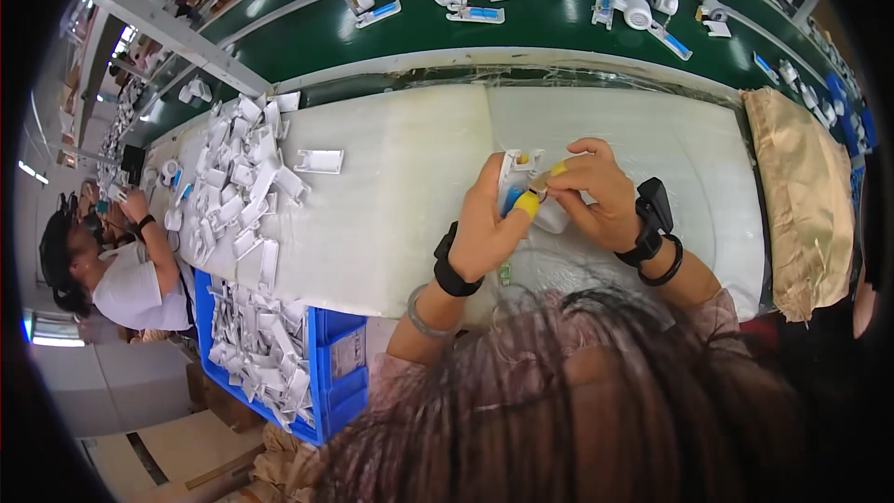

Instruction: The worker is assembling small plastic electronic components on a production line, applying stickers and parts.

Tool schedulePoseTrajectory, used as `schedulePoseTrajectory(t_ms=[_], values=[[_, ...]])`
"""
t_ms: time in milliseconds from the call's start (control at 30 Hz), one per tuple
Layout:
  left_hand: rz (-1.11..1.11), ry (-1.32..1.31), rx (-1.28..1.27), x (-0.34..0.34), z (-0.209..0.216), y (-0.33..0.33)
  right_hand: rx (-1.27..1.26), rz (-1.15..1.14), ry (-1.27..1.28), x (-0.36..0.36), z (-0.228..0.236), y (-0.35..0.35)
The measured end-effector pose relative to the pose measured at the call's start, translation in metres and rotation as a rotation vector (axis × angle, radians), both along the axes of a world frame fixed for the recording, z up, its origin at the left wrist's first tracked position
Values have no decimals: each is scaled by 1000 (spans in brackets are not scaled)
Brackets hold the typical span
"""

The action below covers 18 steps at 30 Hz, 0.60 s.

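My left hand is closed around a white plastic housing with a blue cylindrical part in it, probably a battery. Yellow wrapping covers the left thumb. Bent over the same piece, my right hand has its thumb and a yellow-wrapped finger pinched close to the left thumb; what is between them is too small to make out. Partly hidden below the fingers is a white rounded part. A small green piece lies on the padded tabletop near my left wrist.
White plastic housings are heaped on the left, with a single one beside them. A blue crate holds more below. Beyond the table, a green conveyor carries white assemblies. Brown sacking borders the right; a co-worker sits far left.
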<state>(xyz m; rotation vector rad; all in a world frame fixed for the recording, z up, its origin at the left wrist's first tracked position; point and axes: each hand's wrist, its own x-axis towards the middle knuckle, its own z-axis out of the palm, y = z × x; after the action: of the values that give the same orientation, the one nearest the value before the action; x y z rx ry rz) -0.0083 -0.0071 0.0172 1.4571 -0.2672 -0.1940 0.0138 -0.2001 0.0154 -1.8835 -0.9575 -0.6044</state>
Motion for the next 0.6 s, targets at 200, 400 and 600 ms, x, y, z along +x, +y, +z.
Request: schedulePoseTrajectory(t_ms=[200,400,600], values=[[-25,-128,105,-2,-3,0,0,-26,-15,-1,-3,2],[-75,-63,61,-6,4,1,11,-49,-48,-3,-4,4],[-86,-75,99,-7,0,-1,5,-55,-62,-2,-4,3]])
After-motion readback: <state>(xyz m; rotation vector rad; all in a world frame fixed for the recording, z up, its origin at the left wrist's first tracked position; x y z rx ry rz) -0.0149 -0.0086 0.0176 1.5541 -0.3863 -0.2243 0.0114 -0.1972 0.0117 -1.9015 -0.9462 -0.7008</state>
